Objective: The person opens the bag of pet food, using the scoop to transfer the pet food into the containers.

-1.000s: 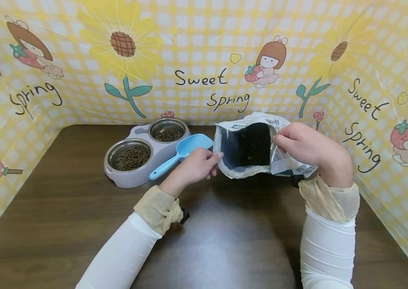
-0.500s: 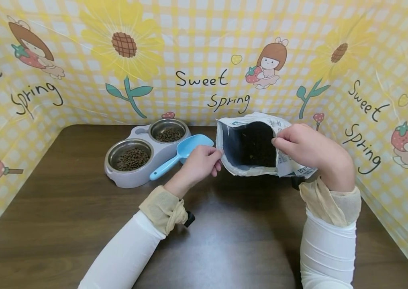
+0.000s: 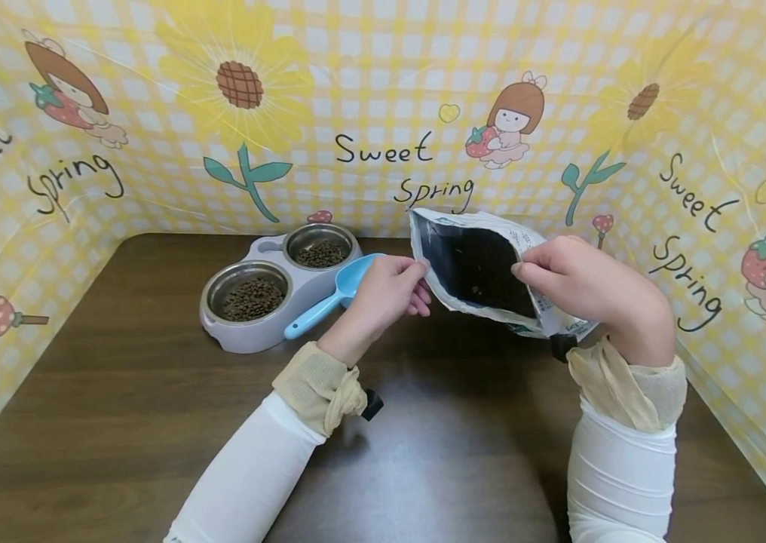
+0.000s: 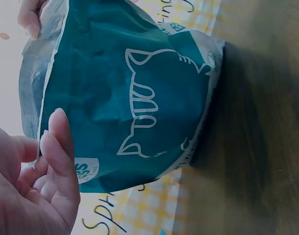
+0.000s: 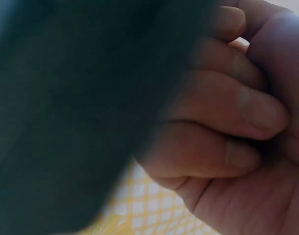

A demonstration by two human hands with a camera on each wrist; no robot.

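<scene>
A pet food bag (image 3: 524,236) stands tilted toward me at the back of the table, its mouth spread and dark inside. Its teal front (image 4: 108,93) carries a cat outline in the left wrist view. My left hand (image 3: 390,290) pinches the left end of the bag's rim between thumb and fingers. At the rim's right side, my right hand (image 3: 583,279) pinches the edge, its other fingers (image 5: 213,103) curled against the bag in the right wrist view. Just left of the bag lies a light blue scoop (image 3: 315,317), partly hidden behind my left hand.
A grey double pet feeder (image 3: 301,285) stands at the back left, with brown kibble (image 3: 252,300) in both steel bowls. The scoop lies along its right side. A yellow checked cloth (image 3: 369,90) walls the brown table (image 3: 118,422) at the back and sides.
The left end of the bag's rim has risen and shifted slightly right with my left hand, so the mouth now slants down to the right. My right hand keeps its pinch, hardly moved.
</scene>
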